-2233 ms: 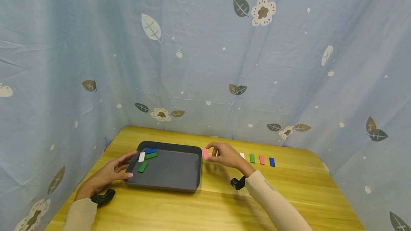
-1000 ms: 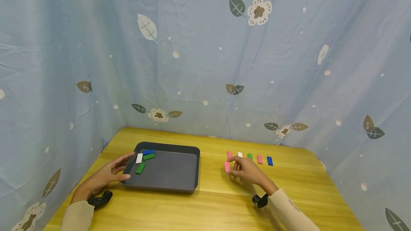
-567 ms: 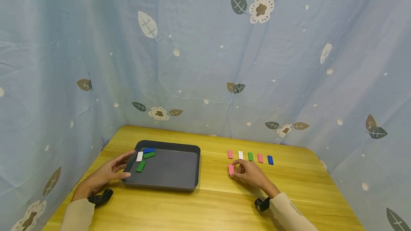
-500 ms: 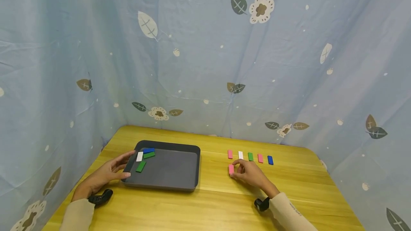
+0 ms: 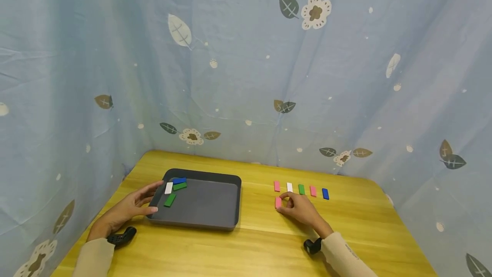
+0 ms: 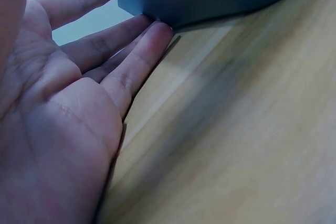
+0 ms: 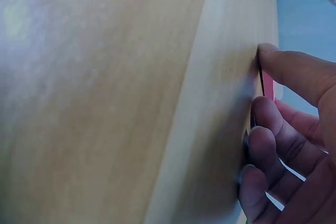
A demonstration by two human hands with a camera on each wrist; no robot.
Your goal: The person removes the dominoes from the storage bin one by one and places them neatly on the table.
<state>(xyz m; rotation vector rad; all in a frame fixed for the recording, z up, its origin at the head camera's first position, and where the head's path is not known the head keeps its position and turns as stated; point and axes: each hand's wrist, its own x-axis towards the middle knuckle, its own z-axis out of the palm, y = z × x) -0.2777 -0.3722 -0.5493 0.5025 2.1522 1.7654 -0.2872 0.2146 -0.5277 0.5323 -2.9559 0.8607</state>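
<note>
Pink block [image 5: 278, 202], wooden table [image 5: 265, 247], blue curtain [image 5: 238, 84].

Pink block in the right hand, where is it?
In the head view, the held pink block is right of the tray, below the row's leftmost pink piece.

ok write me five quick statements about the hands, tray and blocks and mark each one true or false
1. The left hand touches the tray. True.
2. The right hand pinches a pink block. True.
3. Three blocks lie in the tray. False: four blocks do.
4. Outside the tray, a white block lies between a pink one and a green one. True.
5. The rightmost block is green. False: the rightmost block is blue.
</note>
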